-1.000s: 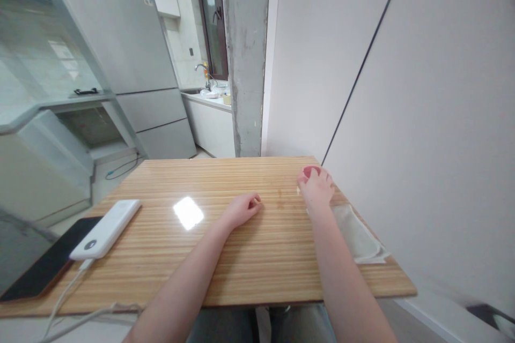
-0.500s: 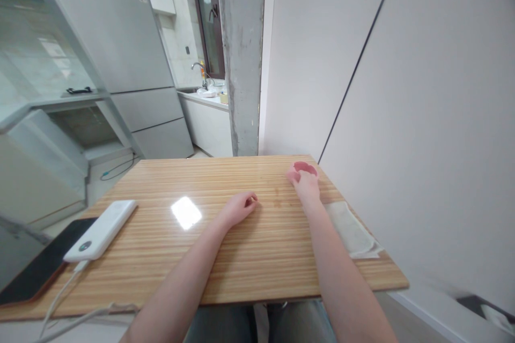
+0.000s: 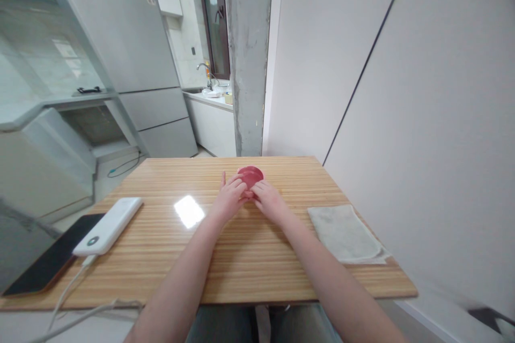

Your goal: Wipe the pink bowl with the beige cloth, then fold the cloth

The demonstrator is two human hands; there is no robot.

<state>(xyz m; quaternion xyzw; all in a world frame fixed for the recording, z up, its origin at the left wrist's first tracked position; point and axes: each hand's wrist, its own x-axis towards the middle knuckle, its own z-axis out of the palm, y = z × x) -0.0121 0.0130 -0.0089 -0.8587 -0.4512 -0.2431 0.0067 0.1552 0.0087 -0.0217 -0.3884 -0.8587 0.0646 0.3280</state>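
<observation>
We see both bare hands meeting at a pink bowl (image 3: 252, 172), which sits near the far edge of the wooden table (image 3: 249, 257), roughly midway along it. The left hand (image 3: 230, 196) grips the bowl from the near left, its fingers bent over the rim, while one finger sticks up apart on the outer side. The right hand (image 3: 271, 201) grips the near right of the same rim, its fingertips close to those of the left. We cannot tell where the thumbs press, nor whether the bowl's base touches the wood. The bowl's open top faces up and partly toward us, and we can look into it.

To the right, well apart from the bowl, we find a folded pale cloth (image 3: 346, 233) lying flat along the table's right edge. On the left, a white power bank (image 3: 110, 228) rests partly over a dark flat slab (image 3: 48, 260), with a white cable (image 3: 66, 289) plugged into its near end. Beyond the table we see a grey fridge (image 3: 124, 37), a bare concrete pillar (image 3: 250, 53) and a curved tap (image 3: 204, 66).
</observation>
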